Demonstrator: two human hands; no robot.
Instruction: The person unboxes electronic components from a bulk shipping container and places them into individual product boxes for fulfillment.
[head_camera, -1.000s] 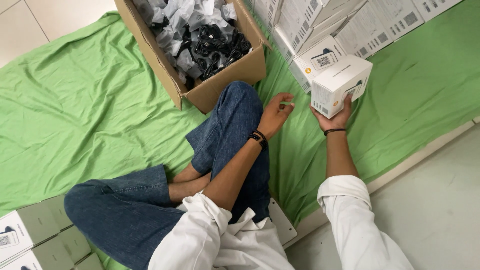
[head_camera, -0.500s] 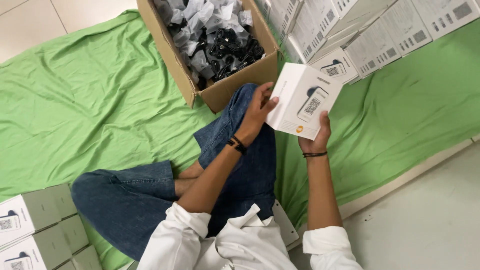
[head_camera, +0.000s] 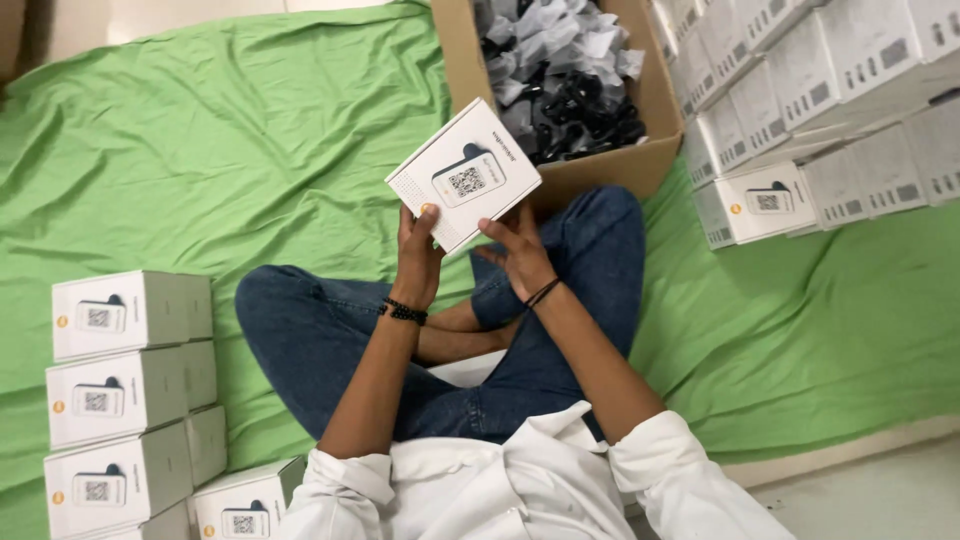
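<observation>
Both hands on the white box (head_camera: 463, 177), held tilted above the lap. Left hand (head_camera: 418, 250) grips its lower corner, thumb on the front face; right hand (head_camera: 517, 250) supports the bottom edge, fingers spread, fingertips partly hidden behind the box. Just behind the box: open cardboard carton (head_camera: 600, 170) of dark wrapped items, contents hard to make out. Right of the box: stacked boxes (head_camera: 820, 120), cut off by the frame. Left: a smaller stack (head_camera: 120, 390). Bare green sheet (head_camera: 230, 150) upper left of the box.
</observation>
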